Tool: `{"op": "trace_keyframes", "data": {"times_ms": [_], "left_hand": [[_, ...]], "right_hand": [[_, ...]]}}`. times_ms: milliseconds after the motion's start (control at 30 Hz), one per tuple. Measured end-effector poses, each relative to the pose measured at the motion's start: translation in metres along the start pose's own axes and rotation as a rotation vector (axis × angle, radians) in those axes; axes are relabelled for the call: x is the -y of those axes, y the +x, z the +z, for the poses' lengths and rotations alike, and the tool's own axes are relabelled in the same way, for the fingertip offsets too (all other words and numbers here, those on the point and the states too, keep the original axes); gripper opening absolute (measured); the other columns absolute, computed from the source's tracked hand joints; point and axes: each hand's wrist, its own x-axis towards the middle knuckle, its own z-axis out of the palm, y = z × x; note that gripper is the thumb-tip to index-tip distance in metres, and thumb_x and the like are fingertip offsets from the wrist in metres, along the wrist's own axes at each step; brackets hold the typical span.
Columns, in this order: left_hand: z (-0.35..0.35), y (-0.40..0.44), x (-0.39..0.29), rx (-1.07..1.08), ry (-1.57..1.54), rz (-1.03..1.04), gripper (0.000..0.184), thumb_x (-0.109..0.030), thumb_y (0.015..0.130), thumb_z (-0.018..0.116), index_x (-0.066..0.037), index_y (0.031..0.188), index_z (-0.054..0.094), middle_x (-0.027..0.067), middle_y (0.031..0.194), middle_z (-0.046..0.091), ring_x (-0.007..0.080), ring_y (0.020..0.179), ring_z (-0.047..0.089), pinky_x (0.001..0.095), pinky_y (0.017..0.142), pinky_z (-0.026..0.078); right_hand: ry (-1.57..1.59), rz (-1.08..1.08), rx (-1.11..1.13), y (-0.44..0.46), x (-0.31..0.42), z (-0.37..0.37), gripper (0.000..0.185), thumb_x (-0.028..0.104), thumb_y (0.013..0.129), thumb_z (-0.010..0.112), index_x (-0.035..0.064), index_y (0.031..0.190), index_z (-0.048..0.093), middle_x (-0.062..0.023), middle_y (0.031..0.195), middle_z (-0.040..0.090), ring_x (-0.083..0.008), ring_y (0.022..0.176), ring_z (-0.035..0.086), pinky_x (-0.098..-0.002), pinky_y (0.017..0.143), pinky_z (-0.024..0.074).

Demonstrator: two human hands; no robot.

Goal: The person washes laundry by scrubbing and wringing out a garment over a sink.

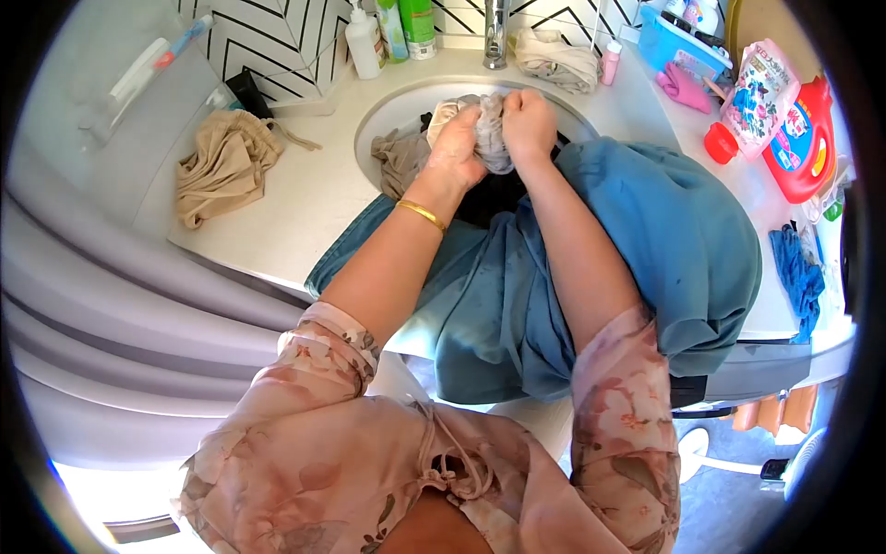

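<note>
Over the round sink (377, 122), my left hand (457, 152), with a gold bangle at the wrist, is closed round a bunched pale grey and beige cloth (493, 137). My right hand (529, 125) is a fist beside it, gripping the same cloth at its other side. The cloth looks wet and wrinkled; its kind is not clear. Taupe fabric (399, 162) lies in the basin left of my left hand, along with dark fabric (494, 198) lower down. A large teal garment (660, 208) drapes over the sink's front edge and counter, under my forearms.
Beige trousers or shorts (226, 166) lie crumpled on the left counter. Behind the basin stand a faucet (496, 37), a pump bottle (365, 44) and a folded cloth (556, 61). A red detergent bottle (805, 143), a pink pouch (761, 97) and a blue basket (681, 46) stand at right.
</note>
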Motion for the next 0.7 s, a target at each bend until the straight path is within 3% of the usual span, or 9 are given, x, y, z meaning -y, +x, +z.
{"op": "trace_keyframes", "data": {"times_ms": [100,133,200,267,300,367,467,567,700], "left_hand": [[-0.034,0.027,-0.009,-0.034,0.043,-0.042,0.019,-0.025,0.080,0.044,-0.010,0.086,0.053,0.0065,0.082,0.057,0.0209,0.076,0.055,0.0369,0.075,0.044],[-0.063,0.023,0.002,0.550,-0.477,-0.130,0.021,-0.028,0.081,0.044,-0.010,0.086,0.053,0.0066,0.080,0.056,0.0206,0.074,0.055,0.0362,0.073,0.045],[-0.040,0.007,0.037,0.544,-0.786,0.611,0.022,-0.029,0.082,0.044,-0.010,0.088,0.053,0.0072,0.083,0.057,0.0206,0.075,0.055,0.0356,0.073,0.046],[-0.017,0.004,-0.005,0.048,0.009,0.046,0.021,-0.027,0.083,0.043,-0.010,0.090,0.053,0.0069,0.086,0.057,0.0204,0.078,0.056,0.0359,0.074,0.046],[0.000,-0.003,-0.002,-0.051,0.054,-0.013,0.020,-0.025,0.084,0.042,-0.010,0.091,0.053,0.0070,0.089,0.058,0.0211,0.079,0.056,0.0371,0.074,0.045],[0.007,-0.007,0.001,-0.017,0.073,0.020,0.021,-0.027,0.084,0.043,-0.009,0.091,0.053,0.0072,0.089,0.057,0.0217,0.082,0.055,0.0357,0.076,0.045],[-0.043,0.011,-0.001,0.400,-0.072,-0.064,0.023,-0.029,0.084,0.041,-0.011,0.092,0.054,0.0067,0.096,0.056,0.0196,0.095,0.050,0.0330,0.082,0.040],[-0.042,0.010,0.010,0.219,-0.186,0.236,0.021,-0.026,0.083,0.043,-0.010,0.090,0.055,0.0058,0.099,0.055,0.0179,0.100,0.045,0.0322,0.086,0.037],[0.001,-0.006,0.004,0.088,0.077,-0.032,0.014,-0.019,0.076,0.051,-0.009,0.085,0.055,0.0075,0.086,0.058,0.0223,0.077,0.056,0.0370,0.071,0.046]], "right_hand": [[0.056,-0.109,0.061,-0.038,0.019,0.008,0.014,0.018,0.074,0.049,0.0065,0.079,0.056,-0.0202,0.082,0.056,-0.0358,0.078,0.054,-0.0413,0.072,0.0419],[0.055,-0.146,0.021,-0.038,0.017,0.009,0.014,0.019,0.074,0.049,0.0062,0.076,0.056,-0.0195,0.079,0.056,-0.0353,0.075,0.054,-0.0415,0.069,0.0420],[0.068,-0.223,-0.052,-0.034,0.011,0.020,0.015,0.019,0.074,0.050,0.0057,0.071,0.056,-0.0182,0.072,0.056,-0.0342,0.068,0.055,-0.0419,0.062,0.0422],[0.082,-0.293,-0.130,-0.027,0.004,0.028,0.018,0.020,0.074,0.051,0.0052,0.066,0.055,-0.0169,0.065,0.056,-0.0332,0.061,0.055,-0.0423,0.056,0.0424],[0.056,-0.103,-0.088,-0.011,0.002,0.012,0.018,0.020,0.074,0.050,0.0057,0.066,0.057,-0.0178,0.065,0.056,-0.0330,0.067,0.055,-0.0407,0.064,0.0425],[0.009,0.120,-0.004,-0.002,0.000,-0.009,0.019,0.021,0.076,0.047,0.0064,0.070,0.058,-0.0177,0.070,0.056,-0.0325,0.075,0.055,-0.0397,0.074,0.0417],[0.230,-0.304,-0.045,-0.047,0.024,0.005,0.018,0.022,0.072,0.055,0.0039,0.068,0.054,-0.0174,0.067,0.056,-0.0328,0.064,0.055,-0.0430,0.060,0.0415],[0.030,-0.214,-0.038,-0.027,0.007,0.025,0.020,0.024,0.075,0.052,0.0045,0.074,0.055,-0.0178,0.074,0.057,-0.0331,0.071,0.055,-0.0420,0.067,0.0424],[0.033,0.076,0.017,-0.004,0.001,-0.017,0.019,0.024,0.076,0.050,0.0057,0.074,0.056,-0.0181,0.077,0.057,-0.0337,0.072,0.055,-0.0428,0.064,0.0425]]}}
